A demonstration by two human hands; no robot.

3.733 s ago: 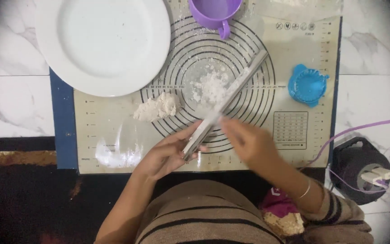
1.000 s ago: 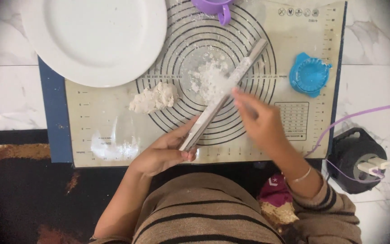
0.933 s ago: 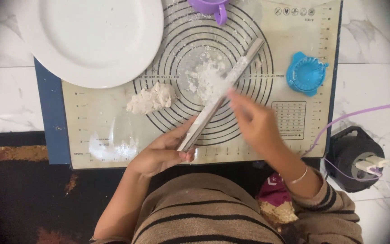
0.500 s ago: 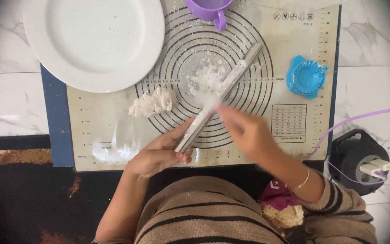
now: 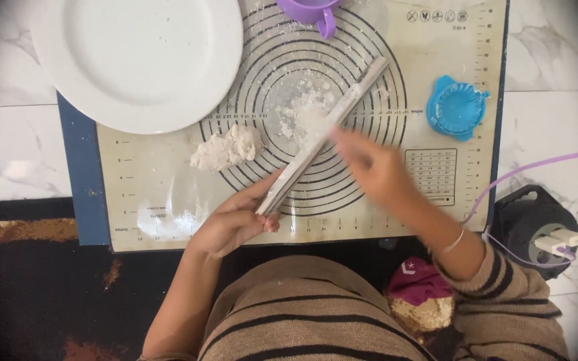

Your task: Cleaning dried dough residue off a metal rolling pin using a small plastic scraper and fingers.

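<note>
Lying slantwise across the mat, a long floury rolling pin (image 5: 326,134) runs from the person's lap side up toward the far right, its lower end gripped in the left hand (image 5: 235,224), whose fingers curl round it with the thumb laid along the stick. Its upper end rests over the printed rings, and its middle crosses a heap of loose flour (image 5: 302,113) at the centre of those rings. The right hand (image 5: 369,167) is blurred, just beside the pin on its right and about halfway along it; whether it touches the pin or how far its fingers are spread, I cannot tell. Left of the pin, near it but apart, sits a small lump of dough (image 5: 227,147) on the outer rings. Everything lies on a cream baking mat (image 5: 155,194) with a blue border, which has a smear of flour near its front left corner. A white plate (image 5: 135,60) overlaps the mat's far left corner, a purple cup (image 5: 312,12) stands at the far edge, and a blue round dumpling press (image 5: 458,107) lies on the mat's right side, well apart from the pin. Off the mat to the right, a purple cable (image 5: 536,167) runs to a black plug block (image 5: 533,227) on the marble floor (image 5: 8,154)
</note>
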